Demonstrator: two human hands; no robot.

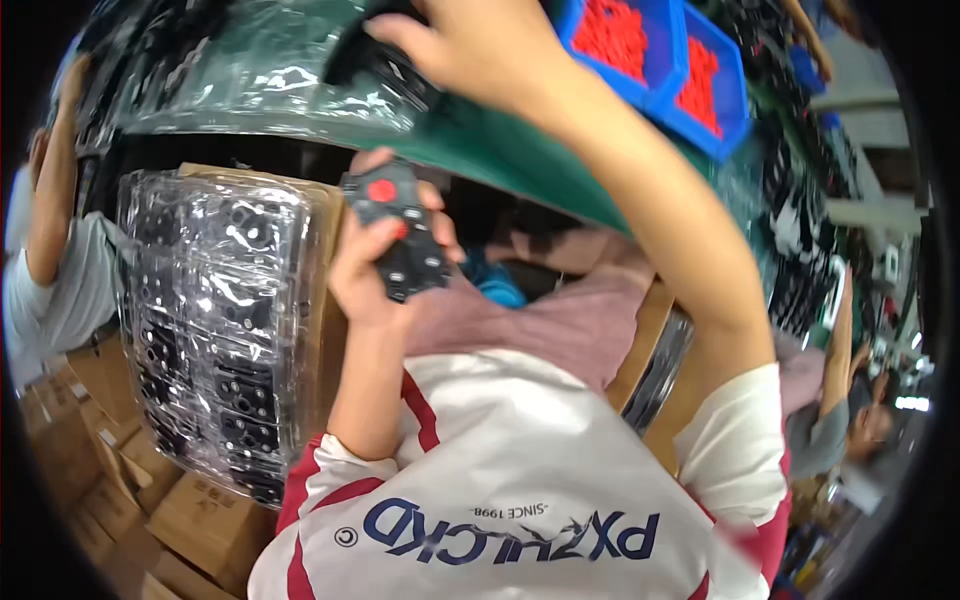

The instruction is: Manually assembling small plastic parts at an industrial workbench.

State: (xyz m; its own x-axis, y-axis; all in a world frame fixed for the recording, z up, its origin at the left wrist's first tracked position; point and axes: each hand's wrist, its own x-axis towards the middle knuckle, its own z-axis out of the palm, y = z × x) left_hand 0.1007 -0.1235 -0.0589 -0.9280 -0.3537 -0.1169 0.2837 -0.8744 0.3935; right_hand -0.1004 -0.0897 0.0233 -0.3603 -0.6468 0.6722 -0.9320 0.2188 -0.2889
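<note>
At centre, left fingers point(443, 230) clasp a black casing point(416, 258); right fingers point(402, 36), I cannot tell.

The green table point(490, 140) holds 2 blue bins point(679, 60) of red parts point(612, 40), clear plastic packaging point(240, 90) toward the left

a factory workshop, by the look of it. a green bench point(530, 165) runs across, with blue bins point(660, 60) full of small red parts on it. clear trays point(220, 320) packed with black parts stand on its near side, and brown cartons point(205, 525) crowd the lower left. one co-worker point(60, 310) is at the left rim, another point(825, 440) at the right, near more black pieces point(790, 240) in rows.
</note>
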